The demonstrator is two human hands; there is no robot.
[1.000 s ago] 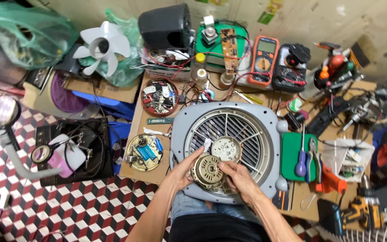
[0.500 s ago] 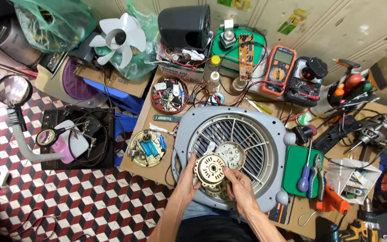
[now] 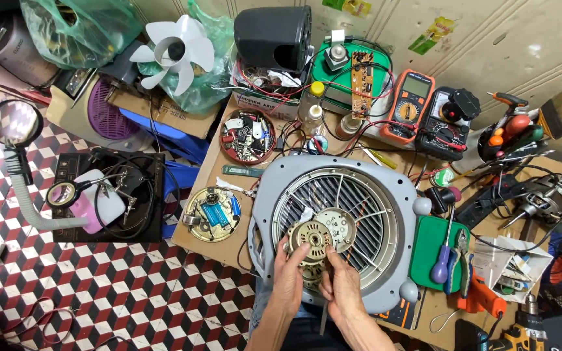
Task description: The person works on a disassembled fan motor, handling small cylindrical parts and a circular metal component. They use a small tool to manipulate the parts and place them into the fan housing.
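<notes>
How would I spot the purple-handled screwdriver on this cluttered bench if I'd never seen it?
Start at the big grey square fan housing with the round grille in the middle of the brown workbench. Just to its right lies a green rectangular mat. The purple-handled screwdriver lies on that mat, shaft pointing away from the person, beside pliers; its bulbous purple handle is the only one of that colour there.

Both bare forearms come up from bottom edge, left hand [image 3: 289,281] and right hand [image 3: 341,286] side by side, nearly touching, backs to camera, fingers curled forward in a pinching grip, thumbs inward.
</notes>
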